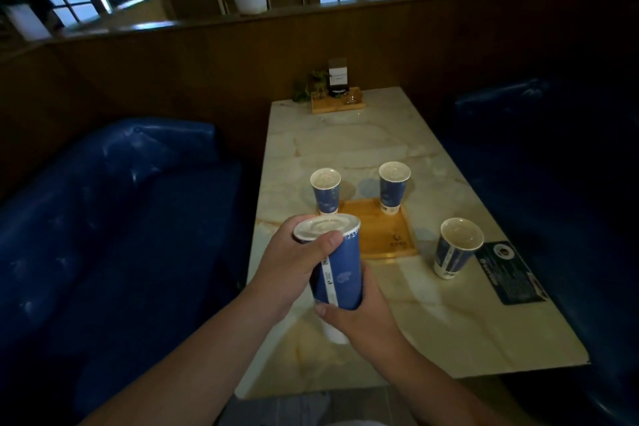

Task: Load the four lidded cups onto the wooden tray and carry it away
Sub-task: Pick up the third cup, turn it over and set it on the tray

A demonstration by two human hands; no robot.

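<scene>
Both hands hold one tall blue lidded paper cup point(340, 270) above the marble table point(432, 315).
Left hand point(294, 266) curls around its rim, right hand point(359, 318) cups its base; the wooden tray point(380, 235) lies beyond.

Blue benches point(114, 218) flank the marble table point(363, 149).

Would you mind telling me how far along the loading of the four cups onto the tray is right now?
Two cups already stand at the far end of the wooden tray: the far-left cup and the far-right cup. In hand: the third cup, held above the table by the left hand and the right hand. Left: the fourth cup still sits on the table beside the tray, and then the carrying.
</scene>
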